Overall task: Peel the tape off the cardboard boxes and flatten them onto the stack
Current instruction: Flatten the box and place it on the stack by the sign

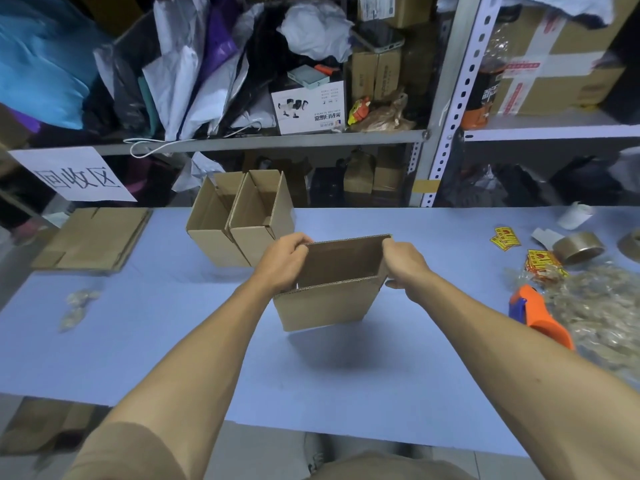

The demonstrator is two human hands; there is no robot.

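Left hand (284,263) and right hand (405,263) grip open box (325,303) above table (173,341); stack (93,237) far left of box.

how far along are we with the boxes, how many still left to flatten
Done: a stack of flattened cardboard lies at the table's far left, and peeled tape is heaped at the right. In hand: the left hand and right hand grip the opened box by its two ends, above the table, not yet flat. Left: two open boxes standing behind it.
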